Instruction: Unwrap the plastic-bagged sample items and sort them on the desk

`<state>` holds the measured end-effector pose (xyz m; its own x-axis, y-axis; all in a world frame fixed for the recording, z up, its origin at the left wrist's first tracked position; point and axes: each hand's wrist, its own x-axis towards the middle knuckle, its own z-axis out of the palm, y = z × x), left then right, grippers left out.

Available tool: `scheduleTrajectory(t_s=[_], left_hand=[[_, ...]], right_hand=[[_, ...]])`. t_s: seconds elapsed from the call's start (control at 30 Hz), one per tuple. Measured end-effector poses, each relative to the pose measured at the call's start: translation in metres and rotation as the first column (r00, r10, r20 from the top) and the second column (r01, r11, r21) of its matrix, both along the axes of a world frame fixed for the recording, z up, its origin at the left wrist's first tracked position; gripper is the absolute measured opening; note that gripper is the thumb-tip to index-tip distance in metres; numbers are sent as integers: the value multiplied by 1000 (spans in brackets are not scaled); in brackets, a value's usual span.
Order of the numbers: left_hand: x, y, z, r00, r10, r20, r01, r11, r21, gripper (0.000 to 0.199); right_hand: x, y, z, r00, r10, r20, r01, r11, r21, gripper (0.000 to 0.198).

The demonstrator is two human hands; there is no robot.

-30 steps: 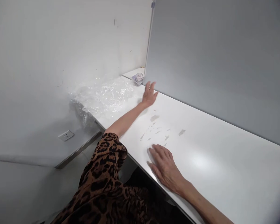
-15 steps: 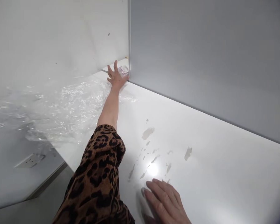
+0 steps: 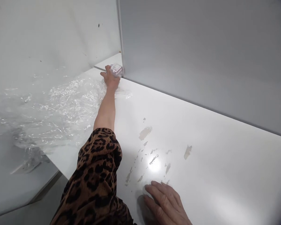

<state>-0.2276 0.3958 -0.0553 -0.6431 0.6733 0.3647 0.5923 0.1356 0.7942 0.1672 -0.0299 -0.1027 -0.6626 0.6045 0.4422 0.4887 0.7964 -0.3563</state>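
Note:
My left hand (image 3: 110,79) reaches to the far corner of the white tabletop (image 3: 215,150). Its fingers curl round a small clear-wrapped packet (image 3: 117,70) with white and pinkish contents, which I cannot identify. A leopard-print sleeve (image 3: 96,162) covers the upper part of that arm. Crumpled clear plastic film (image 3: 67,106) spreads just left of the forearm. Low in the view, my right hand (image 3: 166,204) is over the near part of the tabletop, fingers stretched out and holding nothing.
A grey panel (image 3: 201,53) rises along the table's far right edge, and a white wall (image 3: 49,31) stands at the left. A small white ledge (image 3: 107,61) fills the corner behind the packet. Worn patches (image 3: 145,133) mark the tabletop.
My left hand's fingers, spread beside the packet before, have closed round it. The view has shifted slightly, while my right hand stays in about the same place.

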Motion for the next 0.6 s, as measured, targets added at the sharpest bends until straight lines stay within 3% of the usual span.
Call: scheduleTrajectory(t_s=[0.13,0.3,0.47,0.6], left_hand=[[2,-24,-3,997,52,61,-52,999,-4,71],[20,-73,-7,999,-46,4,46,999,-16,71],[87,-123,-5,962,-271,-19,270,961,-67,70],[167,-158,0,832,-554,16,550,822,-149,75]], right_hand=[[-9,1,-14,986,1,-169,14,996,85,36],[-10,5,17,991,68,-113,-74,996,-49,32],[-7,9,32,988,126,-90,-131,990,-52,28],[-9,11,23,987,143,-68,-146,989,-36,25]])
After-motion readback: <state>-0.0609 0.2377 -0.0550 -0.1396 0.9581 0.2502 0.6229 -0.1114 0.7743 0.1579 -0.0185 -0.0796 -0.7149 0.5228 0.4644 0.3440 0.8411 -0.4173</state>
